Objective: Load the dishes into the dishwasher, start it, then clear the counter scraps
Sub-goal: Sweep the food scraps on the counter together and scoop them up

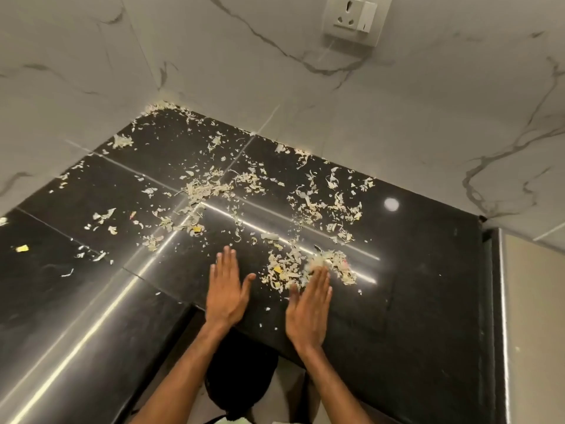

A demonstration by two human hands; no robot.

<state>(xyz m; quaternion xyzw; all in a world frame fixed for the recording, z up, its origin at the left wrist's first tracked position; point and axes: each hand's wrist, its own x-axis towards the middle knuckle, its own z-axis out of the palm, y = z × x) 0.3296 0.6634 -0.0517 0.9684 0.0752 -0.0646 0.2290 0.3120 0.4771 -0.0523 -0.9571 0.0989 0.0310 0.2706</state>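
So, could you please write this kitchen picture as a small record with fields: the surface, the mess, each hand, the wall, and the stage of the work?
surface: black glossy counter, running round a corner
mess: pale shreds spread widely, a few yellow bits
heap: thicker heap near the front edge
left: left hand flat, fingers straight, holding nothing
right: right hand flat, reaching the heap
wall: marble wall with a socket
stage: scraps not yet cleared
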